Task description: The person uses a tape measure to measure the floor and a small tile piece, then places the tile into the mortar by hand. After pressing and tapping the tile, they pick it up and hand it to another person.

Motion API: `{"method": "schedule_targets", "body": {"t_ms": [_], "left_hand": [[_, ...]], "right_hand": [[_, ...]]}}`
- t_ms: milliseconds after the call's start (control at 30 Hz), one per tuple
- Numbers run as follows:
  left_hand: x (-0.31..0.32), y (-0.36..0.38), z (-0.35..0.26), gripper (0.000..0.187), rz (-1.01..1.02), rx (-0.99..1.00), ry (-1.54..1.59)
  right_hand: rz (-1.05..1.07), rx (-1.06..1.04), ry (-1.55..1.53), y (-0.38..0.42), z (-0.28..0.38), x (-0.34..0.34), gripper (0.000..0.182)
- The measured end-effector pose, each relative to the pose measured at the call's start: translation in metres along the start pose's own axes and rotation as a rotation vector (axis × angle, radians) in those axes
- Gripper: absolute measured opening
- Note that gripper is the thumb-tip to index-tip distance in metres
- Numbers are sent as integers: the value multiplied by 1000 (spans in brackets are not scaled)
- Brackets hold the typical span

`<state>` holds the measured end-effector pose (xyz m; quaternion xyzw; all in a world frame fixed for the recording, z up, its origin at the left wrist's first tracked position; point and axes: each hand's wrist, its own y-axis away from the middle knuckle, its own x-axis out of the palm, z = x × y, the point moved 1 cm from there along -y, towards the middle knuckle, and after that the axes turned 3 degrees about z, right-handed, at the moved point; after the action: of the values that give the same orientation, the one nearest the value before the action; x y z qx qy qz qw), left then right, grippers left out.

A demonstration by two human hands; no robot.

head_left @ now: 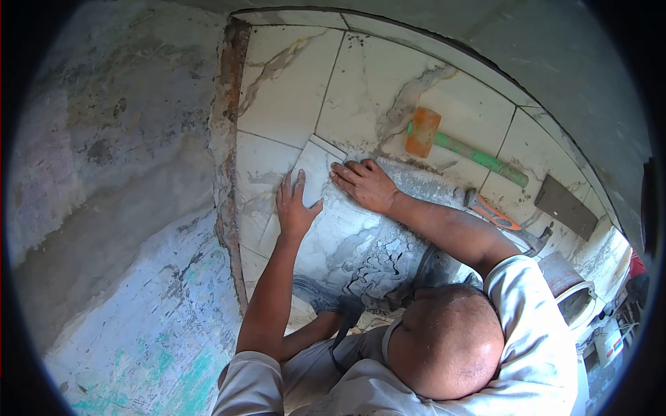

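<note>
Head view: we rest our left hand spread over the left side of the white tile, and our right hand bends its fingers at the far right edge; whether they grip, we cannot tell. Our hands are apart, perhaps to steady the tile from both sides. Mallet and hammer lie at right, probably for easy reach.

A wall stands left of the floor. My left hand is on a tile, my right hand at its right edge. Farther right are a mallet, a hammer nearer me, a flat plate and, nearer still, a bucket.
</note>
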<state>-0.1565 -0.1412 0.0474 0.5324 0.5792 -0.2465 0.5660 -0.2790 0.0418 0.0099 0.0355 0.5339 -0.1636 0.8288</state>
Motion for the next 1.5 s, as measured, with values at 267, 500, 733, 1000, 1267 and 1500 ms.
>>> {"method": "schedule_targets", "body": {"t_ms": [267,500,733,1000,1267,1500], "left_hand": [[1,4,2,88,32,-62,96],[8,6,8,90,2,-81,107],[23,5,27,89,-53,63,120],[15,3,14,93,-34,-25,83],[15,1,15,97,4,-42,47],[9,3,18,89,-17,23,-24]], "right_hand": [[-77,151,-130,18,-14,-32,52],[-183,277,-235,96,-30,-80,42],[-283,449,-314,196,17,-105,34],[-273,589,-192,248,36,-116,32],[-223,710,-74,249,11,-157,32],[-887,669,659,224,-11,-401,20]]}}
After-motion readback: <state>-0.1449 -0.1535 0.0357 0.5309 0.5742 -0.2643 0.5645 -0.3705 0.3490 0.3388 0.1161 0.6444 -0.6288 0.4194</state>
